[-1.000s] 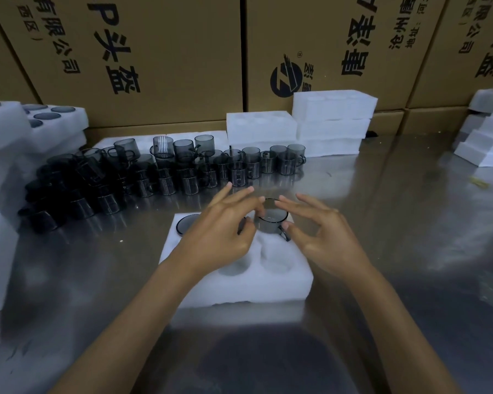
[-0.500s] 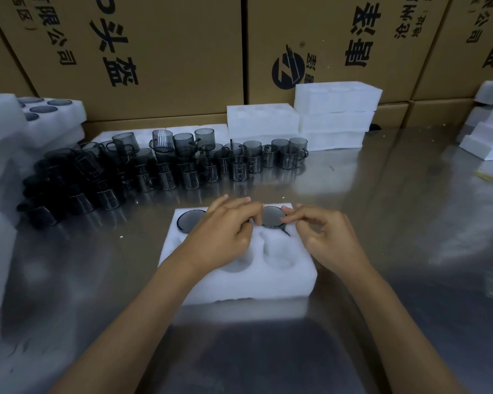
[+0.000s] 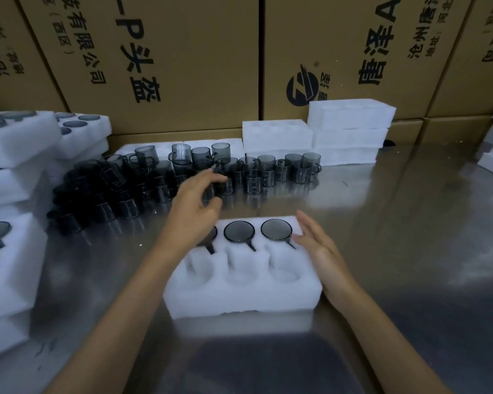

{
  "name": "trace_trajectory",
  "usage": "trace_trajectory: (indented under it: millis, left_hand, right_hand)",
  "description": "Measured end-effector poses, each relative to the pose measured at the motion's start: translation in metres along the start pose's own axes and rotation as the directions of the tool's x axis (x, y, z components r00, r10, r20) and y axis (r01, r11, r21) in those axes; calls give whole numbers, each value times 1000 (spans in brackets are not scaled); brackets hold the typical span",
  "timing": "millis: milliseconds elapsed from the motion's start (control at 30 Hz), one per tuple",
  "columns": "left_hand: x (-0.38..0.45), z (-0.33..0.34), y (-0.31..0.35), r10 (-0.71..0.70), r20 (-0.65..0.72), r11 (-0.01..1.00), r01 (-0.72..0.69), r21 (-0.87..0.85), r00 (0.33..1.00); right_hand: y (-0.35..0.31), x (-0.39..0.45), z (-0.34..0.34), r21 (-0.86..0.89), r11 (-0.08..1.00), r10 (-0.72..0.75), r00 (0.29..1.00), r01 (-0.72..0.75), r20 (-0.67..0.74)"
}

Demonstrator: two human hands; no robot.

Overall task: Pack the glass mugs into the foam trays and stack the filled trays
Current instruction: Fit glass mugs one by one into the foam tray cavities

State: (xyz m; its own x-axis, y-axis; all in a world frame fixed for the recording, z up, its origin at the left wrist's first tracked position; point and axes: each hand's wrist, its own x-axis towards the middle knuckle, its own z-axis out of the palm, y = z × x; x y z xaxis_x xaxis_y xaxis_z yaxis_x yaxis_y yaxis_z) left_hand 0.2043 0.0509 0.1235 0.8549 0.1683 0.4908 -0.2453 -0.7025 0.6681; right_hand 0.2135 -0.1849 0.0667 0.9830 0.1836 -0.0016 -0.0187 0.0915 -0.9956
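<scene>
One foam tray (image 3: 239,291) with six pockets lies near the worktop's front edge. Its back row holds three smoky glass mugs (image 3: 238,231), rims up, handles in slots; the three front pockets are unfilled. The left hand (image 3: 195,206) reaches over the tray toward the loose mugs (image 3: 154,177) massed at the back left, fingers loosely curved, holding nothing. The right hand (image 3: 315,245) rests flat, fingers straight, against the tray's right edge. Spare trays (image 3: 350,129) stand stacked at the back, before cardboard boxes (image 3: 182,66).

Bare forearms, no sleeves
</scene>
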Motion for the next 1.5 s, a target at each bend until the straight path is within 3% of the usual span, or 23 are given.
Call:
trace_trajectory:
  millis: [67,133,233,333,467,567,733,933,1067,1167,1300,1500]
  left_hand:
    - [12,-15,-23,-120,-226,986,143,90,967]
    - [27,-26,-48,-288,-350,928,350,129,891]
    - [57,-41,-85,-440,-356,794,543,275,824]
    - [81,-62,-116,-461,-393,683,601,415,796]
    - [93,-80,-150,-454,-416,588,616,525,788]
    - [92,-83,-162,-371,-410,575,553,603,833]
    - [82,-80,-156,-180,-368,671,387,632,912]
    - [65,-66,-101,-57,-278,929,152,337,959]
    - [37,-51,-43,30,-88,981,-12,196,996]
    - [4,-37,1,64,85,998,-65,8,994]
    - [-40,-24,42,189,256,977,-157,-142,948]
    - [-75,-2,54,249,317,966,-212,-149,915]
  right_hand:
    - [2,-1,12,58,998,-15,999,13,30]
    - [6,2,18,-5,998,-61,998,61,-16]
    - [8,8,17,-22,997,-76,991,74,-113]
    - [7,10,14,63,997,-29,992,37,-119]
    - [8,11,13,8,998,-63,993,64,-103]
    - [8,11,14,-44,996,-87,992,83,-87]
    - [10,13,12,-48,995,-96,993,93,-74]
    - [9,11,13,-71,993,-96,993,91,-71]
    - [5,4,13,-56,995,-90,993,85,-80]
    - [-1,-4,7,-85,992,-92,995,89,-35]
    - [-22,-15,-2,-197,954,-211,974,224,87]
    - [-46,-34,-5,-187,925,-287,931,331,227]
